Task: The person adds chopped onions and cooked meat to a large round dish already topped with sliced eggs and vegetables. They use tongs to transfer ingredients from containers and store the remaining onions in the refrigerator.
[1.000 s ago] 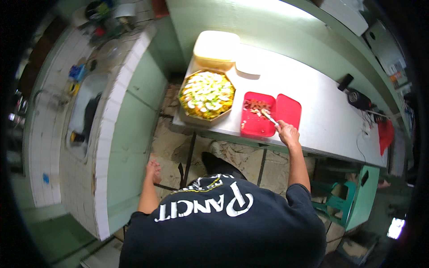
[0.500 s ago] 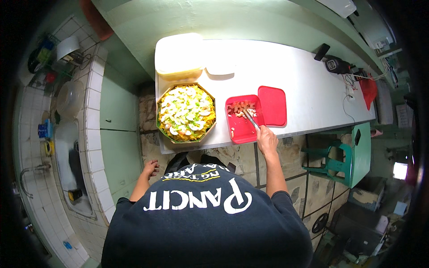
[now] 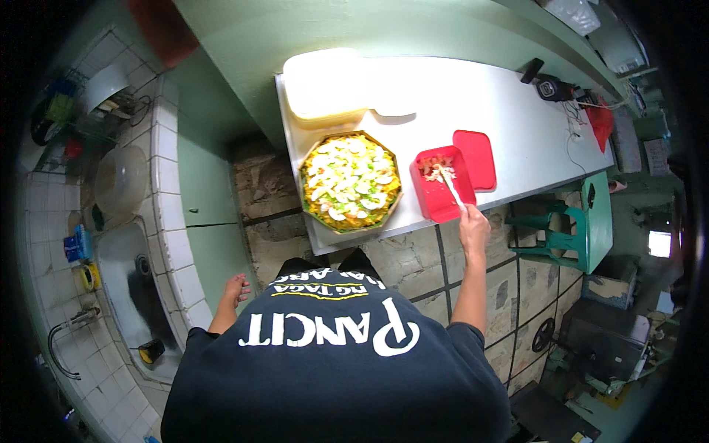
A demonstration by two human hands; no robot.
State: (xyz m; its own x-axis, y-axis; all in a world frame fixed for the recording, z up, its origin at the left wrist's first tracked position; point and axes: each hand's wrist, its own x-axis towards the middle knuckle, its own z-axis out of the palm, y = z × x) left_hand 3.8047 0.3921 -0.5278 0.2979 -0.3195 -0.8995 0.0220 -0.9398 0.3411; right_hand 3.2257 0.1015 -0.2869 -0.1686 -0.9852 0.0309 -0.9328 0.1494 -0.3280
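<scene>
Red container (image 3: 440,205), just one, sat at the near edge of the table (image 3: 524,125); the right hand (image 3: 474,225) was closed around one pale utensil (image 3: 453,189), its tip among chopped pieces (image 3: 434,167) inside. Well left of the container, the left hand (image 3: 235,289) hung empty, fingers loosely parted. One octagonal tray (image 3: 319,224), left of the container, bore noodles (image 3: 388,159) already topped with egg slices (image 3: 347,173), too many to count; some chopped pieces remained in the container. One red lid (image 3: 476,159) lay just right of it, one pale tub (image 3: 325,85) beyond, leftward.
</scene>
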